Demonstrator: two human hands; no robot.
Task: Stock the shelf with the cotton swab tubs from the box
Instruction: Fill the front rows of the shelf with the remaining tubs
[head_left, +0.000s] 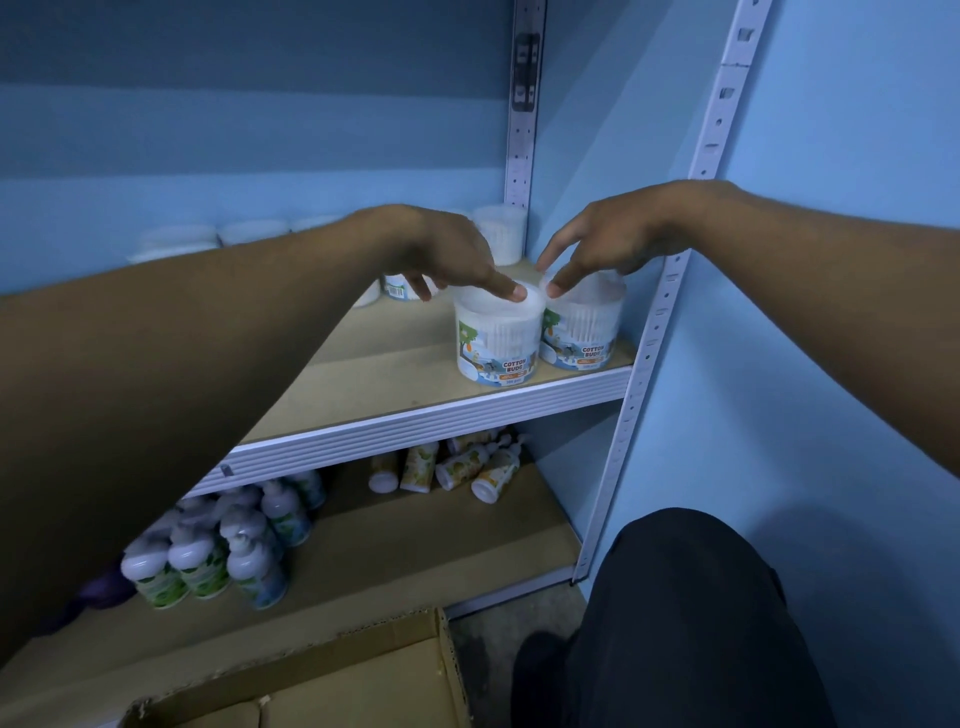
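Two clear cotton swab tubs stand side by side at the right front of the upper shelf (395, 379). My left hand (447, 254) rests its fingertips on the lid of the left tub (496, 345). My right hand (602, 241) touches the lid edge of the right tub (582, 332) with spread fingers. Neither hand wraps around a tub. More tubs (501, 234) line the back of the shelf, partly hidden behind my left arm. The open cardboard box (322, 680) sits on the floor at the bottom.
White metal uprights (657, 312) frame the shelf's right side against a blue wall. On the lower shelf (426, 551) stand pump bottles (208, 556) at the left, with several small bottles (457, 467) lying at the back. My dark-trousered knee (691, 618) fills the bottom right.
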